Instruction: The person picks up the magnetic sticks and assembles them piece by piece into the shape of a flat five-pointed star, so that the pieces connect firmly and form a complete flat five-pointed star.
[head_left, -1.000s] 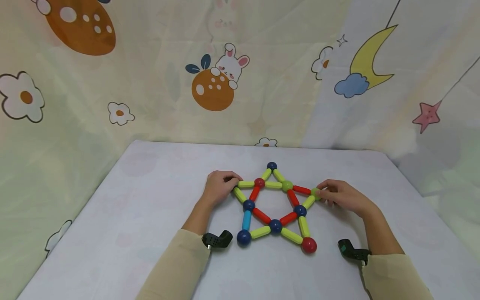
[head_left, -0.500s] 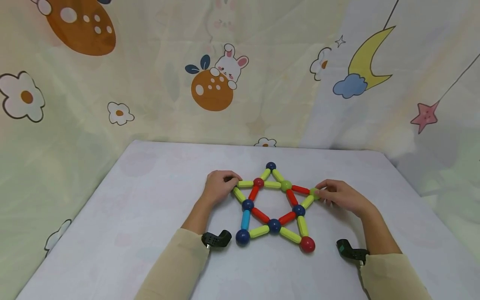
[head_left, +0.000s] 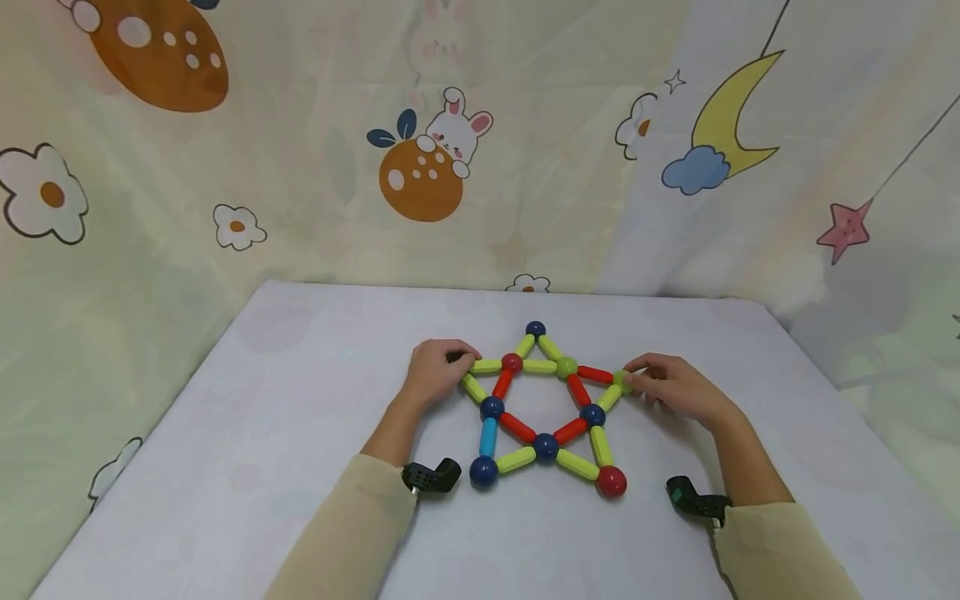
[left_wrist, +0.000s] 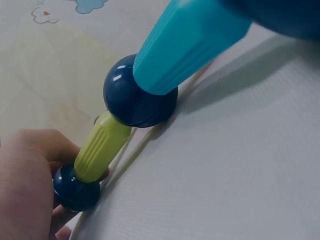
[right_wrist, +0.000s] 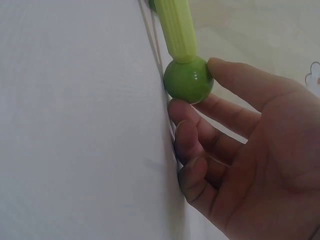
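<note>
A flat five-pointed star (head_left: 517, 427) built of magnetic rods and balls lies on the table. Its rods are yellow-green and red, plus one light blue rod (head_left: 488, 437). At the star's left tip my left hand (head_left: 437, 372) holds a dark blue ball (left_wrist: 76, 187), which the fingers mostly hide in the head view. On the opposite side, my right hand (head_left: 678, 387) pinches a green ball (right_wrist: 189, 79) between thumb and index finger, the other fingers curled beneath. A dark blue ball (head_left: 536, 330) forms the far tip; a red ball (head_left: 611, 481) marks the near right one.
The white-covered table (head_left: 337, 350) reaches back to a cartoon-printed cloth (head_left: 300, 125). Black wrist devices (head_left: 432, 476) sit at both sleeve cuffs, beside the star's near side.
Both hands keep hold of the same balls. Star, hands and backdrop all appear slightly further left in the head view. The near red ball has also shifted slightly away from me.
</note>
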